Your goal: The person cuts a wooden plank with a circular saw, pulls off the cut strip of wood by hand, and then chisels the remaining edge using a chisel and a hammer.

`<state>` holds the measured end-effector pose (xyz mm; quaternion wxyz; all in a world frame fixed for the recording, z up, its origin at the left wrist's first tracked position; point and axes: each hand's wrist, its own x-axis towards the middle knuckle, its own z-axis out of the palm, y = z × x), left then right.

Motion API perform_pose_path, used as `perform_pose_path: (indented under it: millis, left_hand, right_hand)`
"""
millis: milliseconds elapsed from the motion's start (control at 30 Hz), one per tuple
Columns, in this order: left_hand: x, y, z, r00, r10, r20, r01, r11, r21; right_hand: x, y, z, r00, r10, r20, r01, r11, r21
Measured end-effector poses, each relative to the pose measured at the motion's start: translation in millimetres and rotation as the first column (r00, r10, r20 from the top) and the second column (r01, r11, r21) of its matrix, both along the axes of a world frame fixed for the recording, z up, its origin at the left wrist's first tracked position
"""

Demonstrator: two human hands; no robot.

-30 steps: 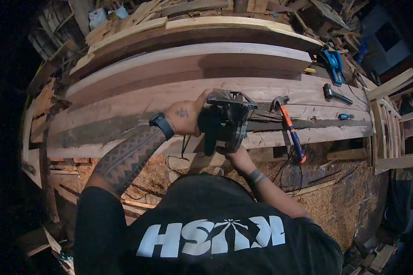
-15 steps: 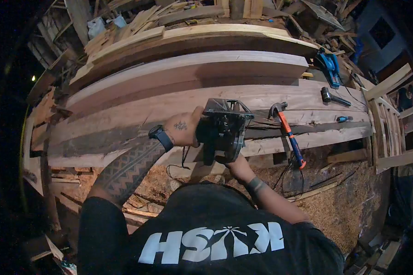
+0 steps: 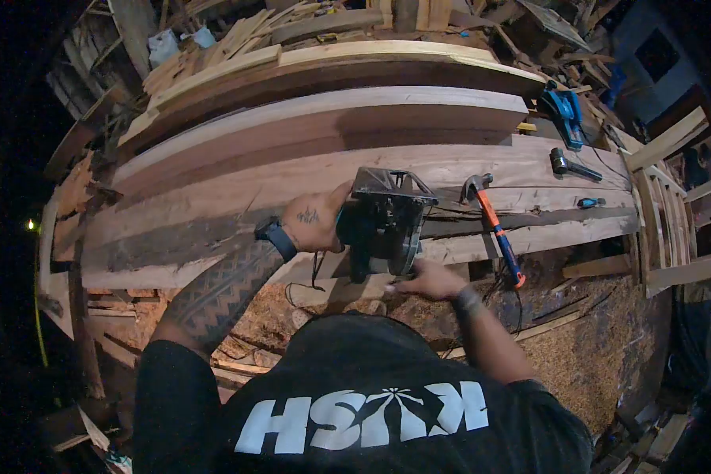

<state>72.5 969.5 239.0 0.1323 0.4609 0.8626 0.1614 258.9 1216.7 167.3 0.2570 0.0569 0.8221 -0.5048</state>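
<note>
Left grip [image 3: 312, 223] stays wrapped on power saw [image 3: 383, 229]; right grip [image 3: 434, 281], loosely open, now sits farther right, contact unclear, so left likely bears it.

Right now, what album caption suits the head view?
Left hand holding a dark power tool, right hand beside it, hammer on planks.

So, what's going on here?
The person's left hand holds a dark power tool, apparently a circular saw, above long boards. Their right hand is at its near end; whether its fingers touch the tool is unclear. A claw hammer lies to the right, its handle overhanging the boards' near edge, with a black mallet farther right.
</note>
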Motion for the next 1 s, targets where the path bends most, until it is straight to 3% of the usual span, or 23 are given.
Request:
perform_pose_path:
  millis: [33, 100, 167, 267, 367, 500, 633, 1000]
  left_hand:
    - [1.9, 0.4, 2.2, 1.000, 0.008, 0.000, -0.008, 1.000, 0.014]
    - [7.7, 0.4, 7.6, 1.000, 0.026, 0.006, -0.026, 0.999, 0.036]
    - [7.7, 2.2, 7.1, 0.998, 0.050, 0.034, -0.049, 0.999, -0.011]
    - [6.8, 6.1, 7.2, 0.998, 0.050, 0.031, -0.050, 0.999, -0.015]
    - [7.5, 1.4, 3.2, 0.999, 0.037, -0.030, -0.038, 0.999, -0.006]
    - [12.1, 2.0, 12.8, 0.999, 0.050, 0.007, -0.050, 0.998, 0.028]
    - [11.8, 0.6, 10.7, 0.998, 0.054, -0.018, -0.053, 0.998, 0.041]
    - [9.5, 1.5, 0.0, 0.999, 0.050, 0.005, -0.050, 0.999, -0.001]
  right_hand:
    - [-6.0, 23.3, 24.9, 0.982, 0.138, 0.126, -0.155, 0.978, 0.142]
    - [-5.8, 63.4, 30.8, 0.919, 0.054, -0.391, 0.095, 0.932, 0.351]
    - [-15.1, 57.8, 73.0, 0.692, 0.008, -0.722, 0.337, 0.881, 0.333]
    - [-17.4, 31.4, 107.0, 0.656, 0.081, -0.750, 0.261, 0.908, 0.327]
    - [-25.0, 14.4, 75.5, 0.614, 0.049, -0.787, 0.322, 0.896, 0.306]
    - [-37.5, -6.5, 45.8, 0.566, -0.147, -0.811, 0.386, 0.917, 0.104]
    - [-42.8, -11.6, 37.4, 0.528, -0.253, -0.811, 0.330, 0.941, -0.078]
    - [-41.6, -11.4, 39.4, 0.480, -0.253, -0.840, 0.369, 0.927, -0.069]
